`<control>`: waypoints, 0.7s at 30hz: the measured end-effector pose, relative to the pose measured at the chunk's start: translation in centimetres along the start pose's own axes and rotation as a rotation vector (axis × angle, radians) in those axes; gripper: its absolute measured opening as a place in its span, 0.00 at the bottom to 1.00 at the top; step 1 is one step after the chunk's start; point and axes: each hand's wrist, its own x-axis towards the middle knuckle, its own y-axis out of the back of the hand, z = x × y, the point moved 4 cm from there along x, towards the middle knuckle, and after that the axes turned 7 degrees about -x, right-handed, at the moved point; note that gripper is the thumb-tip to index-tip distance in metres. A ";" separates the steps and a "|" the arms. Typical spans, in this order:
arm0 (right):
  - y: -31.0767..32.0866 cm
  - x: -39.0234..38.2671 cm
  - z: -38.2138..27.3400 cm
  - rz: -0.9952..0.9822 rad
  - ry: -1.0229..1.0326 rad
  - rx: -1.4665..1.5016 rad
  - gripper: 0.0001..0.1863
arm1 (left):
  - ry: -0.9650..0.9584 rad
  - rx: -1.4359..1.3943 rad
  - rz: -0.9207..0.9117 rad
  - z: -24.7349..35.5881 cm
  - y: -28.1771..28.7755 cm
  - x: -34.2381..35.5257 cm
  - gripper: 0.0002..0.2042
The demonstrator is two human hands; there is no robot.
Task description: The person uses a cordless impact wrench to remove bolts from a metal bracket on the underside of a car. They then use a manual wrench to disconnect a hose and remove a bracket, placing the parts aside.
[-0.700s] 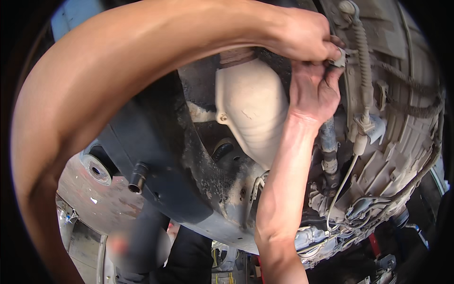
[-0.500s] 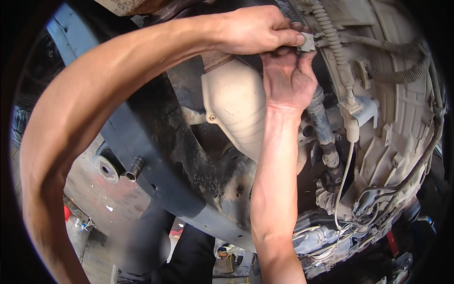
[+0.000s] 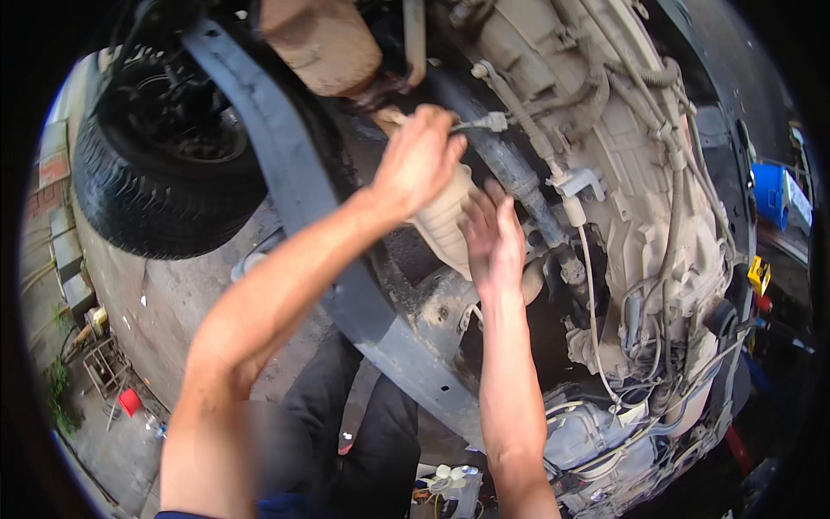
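My left hand (image 3: pixel 417 164) is closed beside the beige heat shield (image 3: pixel 445 216), fingers curled round the end of a thin wire (image 3: pixel 465 127). That wire runs right from my fingertips to a light grey plug connector (image 3: pixel 493 122), which sits on a cable by the grey shaft (image 3: pixel 510 169). What lies deeper in the left fist is hidden. Lower and to the right, my right hand (image 3: pixel 494 246) is raised with its fingers stretched out, slightly blurred. It holds nothing and stands in front of the heat shield's right side, apart from the connector.
A blue-grey frame rail (image 3: pixel 294 164) curves under my left arm. Beyond it is a tyre (image 3: pixel 164 182). The dusty gearbox housing (image 3: pixel 631 190) fills the right, with a white-sheathed cable (image 3: pixel 590 303) hanging before it. A rusty exhaust box (image 3: pixel 320 48) lies at the top.
Both hands have left the connector area: the right hand has dropped lower and opened. The left hand has moved left and down from the connector. The view has shifted, showing the tyre.
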 end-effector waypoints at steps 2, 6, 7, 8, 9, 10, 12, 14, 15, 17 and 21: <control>-0.4 -7.4 -0.5 0.150 -0.137 -0.352 0.32 | 0.062 -0.201 0.006 4.8 2.3 -7.7 0.24; -10.0 -22.9 2.0 -0.191 -0.282 0.188 0.37 | 0.142 -0.390 -0.001 14.5 7.2 -25.1 0.26; -12.9 -26.0 2.8 -0.260 -0.406 0.113 0.38 | 0.147 -0.269 -0.037 14.9 8.8 -28.9 0.28; -15.8 -28.9 3.4 -0.328 -0.522 0.034 0.39 | 0.196 -0.124 -0.121 13.5 11.1 -32.6 0.28; -18.8 -31.9 3.9 -0.393 -0.632 -0.045 0.40 | 0.215 -0.036 -0.063 12.1 14.1 -36.3 0.30; -21.3 -34.7 4.4 -0.399 -0.771 -0.167 0.41 | 0.515 -0.018 0.056 9.3 17.1 -40.0 0.32; -28.0 -39.8 3.3 -0.945 -0.287 -0.388 0.40 | 1.230 -0.730 0.303 4.0 21.9 -48.3 0.36; -32.2 -45.4 2.5 -1.236 0.310 -0.705 0.39 | 1.198 -1.577 0.997 4.1 24.7 -54.6 0.40; -33.6 -47.6 3.6 -1.278 0.465 -0.711 0.40 | 0.916 -1.675 0.971 5.9 25.7 -56.7 0.40; -35.4 -51.2 8.9 -1.465 0.682 -0.952 0.41 | 0.537 -1.907 0.995 8.8 26.7 -59.5 0.40; -32.4 -48.2 22.5 -1.829 0.639 -1.538 0.35 | 0.488 -2.055 1.061 6.4 28.6 -69.1 0.38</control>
